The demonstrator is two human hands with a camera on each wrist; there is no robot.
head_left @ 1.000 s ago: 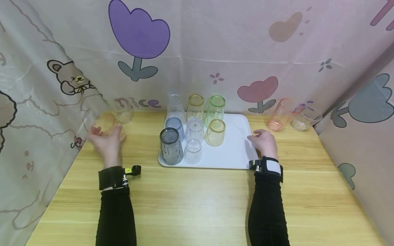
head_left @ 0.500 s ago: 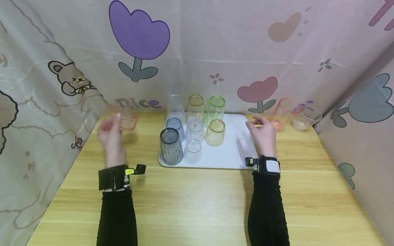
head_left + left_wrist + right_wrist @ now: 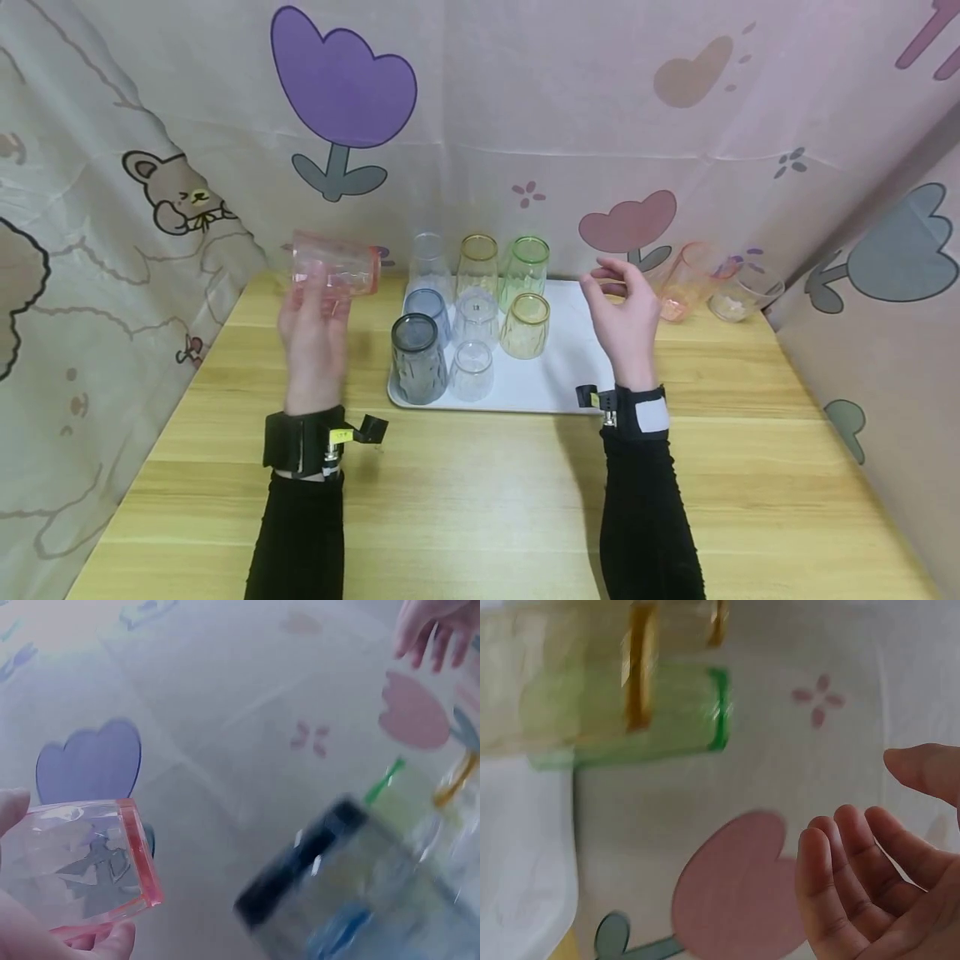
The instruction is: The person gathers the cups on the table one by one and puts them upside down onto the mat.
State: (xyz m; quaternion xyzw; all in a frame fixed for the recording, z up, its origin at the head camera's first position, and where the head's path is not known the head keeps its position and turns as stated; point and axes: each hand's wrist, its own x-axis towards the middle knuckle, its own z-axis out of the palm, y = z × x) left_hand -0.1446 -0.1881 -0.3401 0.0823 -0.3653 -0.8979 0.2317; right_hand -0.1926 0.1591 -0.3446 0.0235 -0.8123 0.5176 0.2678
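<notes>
In the head view my left hand grips a clear pink-tinted drinking glass, lying sideways in the air left of the tray. Its thick pink end points right in the left wrist view. My right hand holds nothing, fingers loosely bent and thumb apart, over the right end of the white tray. On the tray's left and middle stand several glasses, among them a dark grey glass, a green glass and a short yellow glass.
At the back right of the table, an orange-pink glass leans beside a clear glass. A printed curtain rises directly behind the tray.
My left hand has lifted the pink glass from the table's left side, turned it sideways and carried it right. My right hand has risen off the tray's right edge and shifted left.
</notes>
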